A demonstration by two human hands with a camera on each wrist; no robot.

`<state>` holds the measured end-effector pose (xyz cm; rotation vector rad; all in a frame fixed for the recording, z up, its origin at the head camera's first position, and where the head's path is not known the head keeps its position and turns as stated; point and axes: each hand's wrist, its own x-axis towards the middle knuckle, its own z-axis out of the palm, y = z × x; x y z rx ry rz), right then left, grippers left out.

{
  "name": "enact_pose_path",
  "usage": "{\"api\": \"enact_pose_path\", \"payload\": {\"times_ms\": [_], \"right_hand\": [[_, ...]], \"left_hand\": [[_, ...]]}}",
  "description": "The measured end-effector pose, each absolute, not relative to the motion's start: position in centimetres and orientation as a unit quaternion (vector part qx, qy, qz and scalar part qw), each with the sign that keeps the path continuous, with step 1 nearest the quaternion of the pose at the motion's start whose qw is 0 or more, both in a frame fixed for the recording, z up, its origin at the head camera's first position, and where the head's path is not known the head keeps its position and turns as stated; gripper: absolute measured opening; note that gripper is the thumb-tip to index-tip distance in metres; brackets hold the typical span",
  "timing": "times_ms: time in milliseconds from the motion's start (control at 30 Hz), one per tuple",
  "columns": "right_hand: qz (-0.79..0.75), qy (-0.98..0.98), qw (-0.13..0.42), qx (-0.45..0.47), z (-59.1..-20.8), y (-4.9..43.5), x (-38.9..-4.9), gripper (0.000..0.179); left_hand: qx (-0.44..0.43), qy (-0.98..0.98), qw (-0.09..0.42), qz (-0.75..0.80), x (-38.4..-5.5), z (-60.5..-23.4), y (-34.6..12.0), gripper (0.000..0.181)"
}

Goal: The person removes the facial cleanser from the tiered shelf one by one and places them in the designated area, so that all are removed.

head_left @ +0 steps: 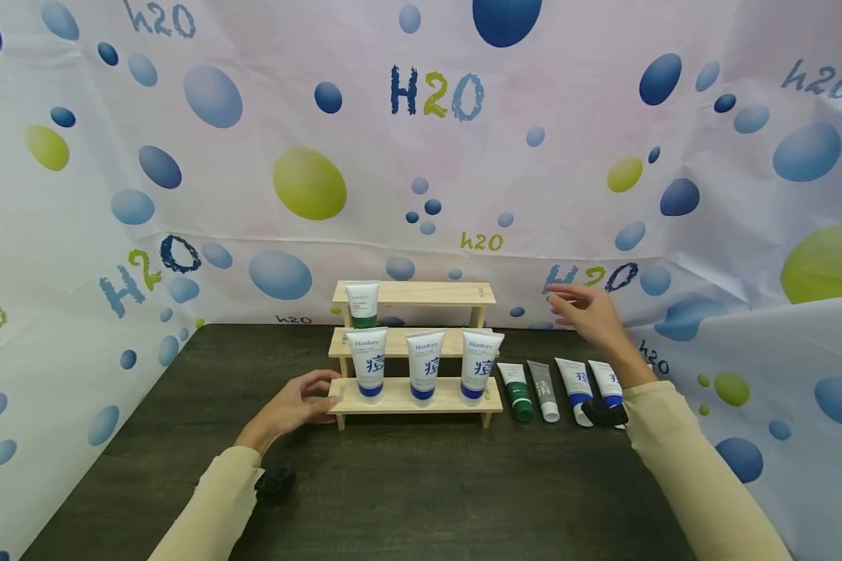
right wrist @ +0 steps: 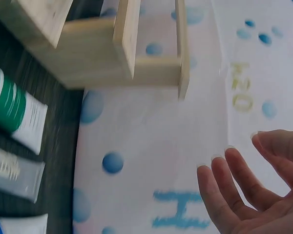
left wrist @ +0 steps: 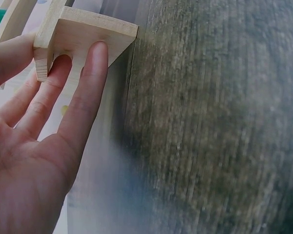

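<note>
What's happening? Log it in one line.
left hand touches rack end | right hand raised, empty | four tubes on rack | more tubes lying right

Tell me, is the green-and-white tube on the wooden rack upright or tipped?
Upright. The green-and-white tube has its white end up and green end down.

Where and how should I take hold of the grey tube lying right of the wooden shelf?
From above, I'd pinch across the body of the grey tube just behind its cap. It lies flat, its cap end nearer and its far end apparently flattened. The green-and-white tube and a blue-and-white tube flank it, so coming in sideways looks tighter.
</note>
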<state>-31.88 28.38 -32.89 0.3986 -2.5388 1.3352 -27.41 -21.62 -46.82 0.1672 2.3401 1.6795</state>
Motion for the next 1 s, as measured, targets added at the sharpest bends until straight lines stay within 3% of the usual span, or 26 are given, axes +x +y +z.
{"api": "enact_pose_path", "payload": {"times_ms": [1000], "right_hand": [[0.413, -0.869, 0.088, 0.257, -30.4, 16.5, -30.5, 0.033]], "left_hand": [[0.065, 0.816, 0.125, 0.560, -27.4, -46.8, -21.7, 0.059]]}}
